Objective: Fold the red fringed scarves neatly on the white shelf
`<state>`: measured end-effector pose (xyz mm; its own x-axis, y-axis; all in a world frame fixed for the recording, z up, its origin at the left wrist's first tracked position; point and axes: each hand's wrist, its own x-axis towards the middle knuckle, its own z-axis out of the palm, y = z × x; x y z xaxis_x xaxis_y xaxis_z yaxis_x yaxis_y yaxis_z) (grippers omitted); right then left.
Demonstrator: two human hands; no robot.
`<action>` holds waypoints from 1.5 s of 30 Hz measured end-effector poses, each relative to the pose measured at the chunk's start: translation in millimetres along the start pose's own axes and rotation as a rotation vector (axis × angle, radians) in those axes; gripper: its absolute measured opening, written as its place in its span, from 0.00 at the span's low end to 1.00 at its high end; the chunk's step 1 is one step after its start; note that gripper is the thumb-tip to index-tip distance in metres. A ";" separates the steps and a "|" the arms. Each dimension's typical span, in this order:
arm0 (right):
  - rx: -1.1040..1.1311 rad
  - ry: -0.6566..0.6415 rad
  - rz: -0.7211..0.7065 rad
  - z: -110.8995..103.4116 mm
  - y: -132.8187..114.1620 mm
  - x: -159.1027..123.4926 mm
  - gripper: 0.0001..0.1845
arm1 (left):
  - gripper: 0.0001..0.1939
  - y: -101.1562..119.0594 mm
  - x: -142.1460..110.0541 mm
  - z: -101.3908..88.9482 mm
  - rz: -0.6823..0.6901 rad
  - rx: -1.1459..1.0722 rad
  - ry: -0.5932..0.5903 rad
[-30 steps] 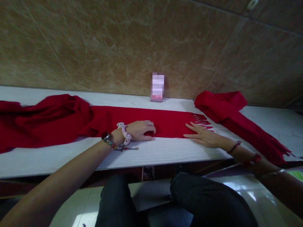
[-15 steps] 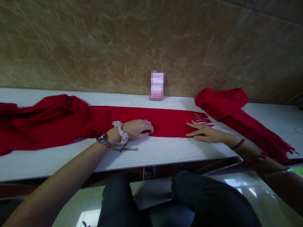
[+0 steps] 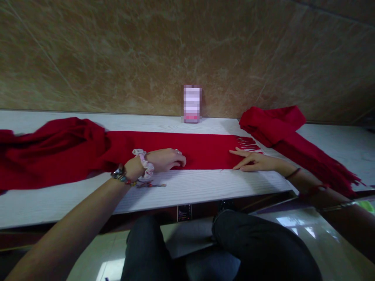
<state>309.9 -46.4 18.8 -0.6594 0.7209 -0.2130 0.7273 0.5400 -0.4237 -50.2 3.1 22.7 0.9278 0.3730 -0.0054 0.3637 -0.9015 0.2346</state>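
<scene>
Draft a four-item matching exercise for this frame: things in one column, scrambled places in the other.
Things
1. left hand
2. right hand
3. scrunchie
4. pixelated item

Places
A. around a wrist
B. beside the fringe of the flat red scarf
C. in front of the wall, beyond the scarf
D. on the scarf, away from that fringe

Pairs: 1-D, 2-B, 3-A, 4-C

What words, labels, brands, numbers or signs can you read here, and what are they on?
No text can be read.
Pixelated panel by the wall: too blurred.
Dark panel below the table's edge: marks too small.
Red fabric: no lettering visible.
</scene>
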 end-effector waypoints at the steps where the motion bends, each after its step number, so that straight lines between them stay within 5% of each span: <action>1: 0.004 0.013 0.005 -0.7 0.0 0.2 0.17 | 0.09 0.6 0.3 0.9 0.003 -0.003 -0.009; 11: -0.319 0.403 -0.081 20.8 -27.4 19.3 0.15 | 0.15 8.0 13.9 21.8 0.061 0.075 0.223; 22: -0.504 0.345 -0.094 20.8 -32.6 5.0 0.15 | 0.13 8.9 16.4 23.3 0.102 0.138 0.194; 31: -0.461 0.305 -0.064 21.7 -28.3 3.7 0.19 | 0.12 9.2 14.3 20.1 0.097 0.186 0.193; 36: -0.299 0.347 -0.006 19.8 -25.4 2.1 0.14 | 0.12 10.0 13.6 19.1 0.117 0.058 0.297; 45: -0.171 0.266 -0.027 17.1 -23.9 -2.7 0.10 | 0.10 9.3 15.8 16.8 0.189 -0.024 0.134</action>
<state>291.0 -68.7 14.5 -0.6222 0.7816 0.0432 0.7466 0.6092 -0.2673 -30.8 -3.1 8.5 0.9593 0.2257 0.1698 0.1813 -0.9531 0.2425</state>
